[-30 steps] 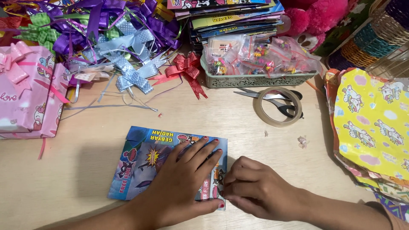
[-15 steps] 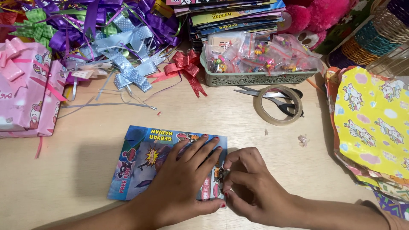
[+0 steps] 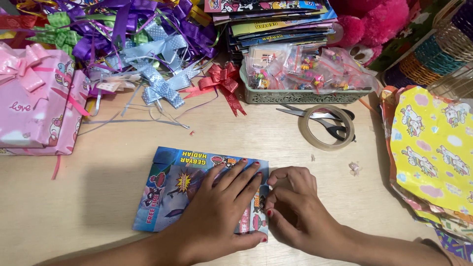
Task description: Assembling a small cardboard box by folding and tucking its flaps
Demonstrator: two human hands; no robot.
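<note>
A flat blue printed packet (image 3: pixel 172 187) lies on the wooden table (image 3: pixel 98 197) near the front edge. My left hand (image 3: pixel 221 207) rests flat on the packet's right half, fingers spread, pressing it down. My right hand (image 3: pixel 293 207) is curled at the packet's right edge, its fingertips pinching at that edge. What sits between the fingertips is too small to tell.
A roll of clear tape (image 3: pixel 325 127) lies over scissors (image 3: pixel 315 117) behind my hands. A grey-green basket (image 3: pixel 295 96) of small bagged trinkets stands further back. Pink wrapped gifts (image 3: pixel 34 103) sit left, ribbon bows (image 3: pixel 157 79) behind, a red bow (image 3: pixel 221 79), yellow patterned wrapping sheets (image 3: pixel 433 152) right.
My right hand has slid left, closer to the packet's right edge, with its fingers curling tighter. My left hand stays pressed on the packet.
</note>
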